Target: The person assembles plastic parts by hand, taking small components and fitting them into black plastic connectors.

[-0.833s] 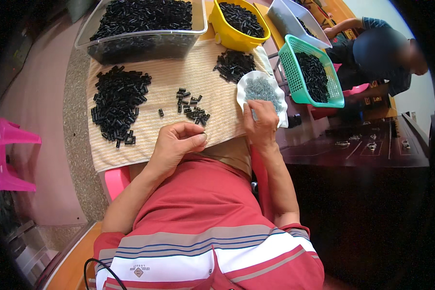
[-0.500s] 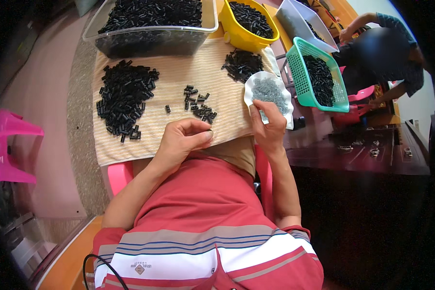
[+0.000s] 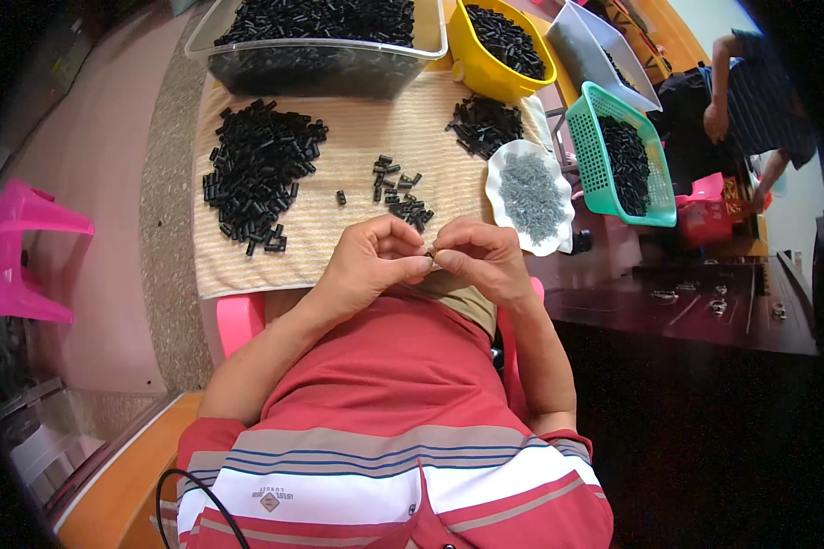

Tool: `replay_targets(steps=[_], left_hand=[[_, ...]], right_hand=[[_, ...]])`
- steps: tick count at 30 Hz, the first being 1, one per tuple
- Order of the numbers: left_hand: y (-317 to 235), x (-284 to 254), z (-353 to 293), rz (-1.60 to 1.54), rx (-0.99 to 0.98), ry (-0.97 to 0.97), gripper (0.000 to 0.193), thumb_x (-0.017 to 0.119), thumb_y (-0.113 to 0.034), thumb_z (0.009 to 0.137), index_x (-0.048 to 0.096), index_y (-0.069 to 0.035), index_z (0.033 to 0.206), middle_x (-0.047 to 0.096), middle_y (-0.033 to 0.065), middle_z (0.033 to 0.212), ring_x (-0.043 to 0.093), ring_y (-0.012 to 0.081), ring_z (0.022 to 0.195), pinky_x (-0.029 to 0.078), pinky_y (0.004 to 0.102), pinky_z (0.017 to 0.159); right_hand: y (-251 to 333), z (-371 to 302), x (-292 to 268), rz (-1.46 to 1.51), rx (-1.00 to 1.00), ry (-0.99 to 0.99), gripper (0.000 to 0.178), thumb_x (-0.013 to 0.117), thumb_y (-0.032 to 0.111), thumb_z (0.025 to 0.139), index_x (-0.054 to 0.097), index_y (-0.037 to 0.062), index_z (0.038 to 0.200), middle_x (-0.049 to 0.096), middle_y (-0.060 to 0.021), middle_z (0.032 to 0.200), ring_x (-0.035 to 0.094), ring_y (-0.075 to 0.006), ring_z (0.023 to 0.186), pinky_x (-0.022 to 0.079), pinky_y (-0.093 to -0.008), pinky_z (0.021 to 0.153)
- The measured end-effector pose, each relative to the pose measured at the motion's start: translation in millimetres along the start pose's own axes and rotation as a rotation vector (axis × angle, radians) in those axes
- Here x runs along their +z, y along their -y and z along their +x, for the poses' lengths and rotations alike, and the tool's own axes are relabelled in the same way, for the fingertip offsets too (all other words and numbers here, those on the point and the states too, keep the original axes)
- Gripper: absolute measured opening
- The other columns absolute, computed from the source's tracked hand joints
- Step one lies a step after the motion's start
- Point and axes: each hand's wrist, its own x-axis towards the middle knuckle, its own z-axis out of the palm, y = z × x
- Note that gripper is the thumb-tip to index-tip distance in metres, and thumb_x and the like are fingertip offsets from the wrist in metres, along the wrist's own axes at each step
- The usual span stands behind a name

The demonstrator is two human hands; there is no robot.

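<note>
Dish: white scalloped dish [image 3: 493,181] on striped towel [image 3: 357,119], loaded with small clear pieces [image 3: 533,194]; landmark for all places below.
Change: right hand [image 3: 487,265] was over the dish a moment ago; now it's off, near the dish's near-left side, meeting left hand [image 3: 368,267].
Meaning: looks like a switch from picking at the dish to two-handed work on one part.
Part: small dark part [image 3: 429,255], left of and nearer than the dish, between both hands' fingertips.
Left fingers: thumb and index clamped on the part.
Right fingers: pinched together at the same part; can't tell if a clear piece is between them.
Loose black tubes: small cluster [image 3: 412,213] left of dish, single tube [image 3: 341,198] farther left, large heap [image 3: 256,165] well left.
Second heap: shorter-looking pile [image 3: 485,126] just beyond the dish's far-left edge.
Green basket: openwork basket [image 3: 595,169], right of and beyond the dish, black pieces inside.
</note>
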Motion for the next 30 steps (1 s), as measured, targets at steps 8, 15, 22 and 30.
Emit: replay_targets(steps=[8,15,22,30], left_hand=[[-5,-1,-2,0.026,-0.006,0.022,0.021,0.074,-0.001,0.083,0.06,-0.003,0.099,0.067,0.0036,0.091,0.064,0.0094,0.081,0.054,0.0237,0.073],[-3,-6,1,-0.116,0.005,-0.004,0.019,0.073,-0.002,0.086,0.06,-0.001,0.099,0.068,0.0063,0.088,0.066,0.0116,0.076,0.057,0.0248,0.07],[-7,-5,3,-0.073,-0.018,-0.026,0.015,0.073,-0.003,0.085,0.06,-0.004,0.092,0.068,0.0042,0.085,0.066,0.0111,0.076,0.056,0.0244,0.07],[-5,-11,4,-0.065,0.036,-0.026,0.014,0.074,-0.003,0.085,0.061,-0.004,0.091,0.068,0.0044,0.084,0.065,0.011,0.074,0.056,0.0245,0.07]], right_hand=[[-3,0,2,0.063,0.065,0.055,0.013,0.071,0.002,0.087,0.07,-0.0025,0.1,0.066,-0.0087,0.093,0.062,-0.0143,0.084,0.049,-0.0254,0.072],[19,8,10,-0.449,-0.245,0.082,0.021,0.068,0.004,0.089,0.069,0.0006,0.11,0.066,-0.0123,0.094,0.065,-0.0218,0.083,0.05,-0.0292,0.072],[-4,58,-19,-0.899,-0.227,-0.079,0.023,0.066,0.006,0.087,0.069,0.0053,0.11,0.066,-0.0135,0.098,0.066,-0.0312,0.083,0.052,-0.036,0.071],[-12,85,-13,-1.147,-0.13,0.037,0.019,0.064,0.017,0.089,0.069,0.008,0.105,0.065,-0.0106,0.099,0.065,-0.0331,0.087,0.051,-0.0404,0.074]])
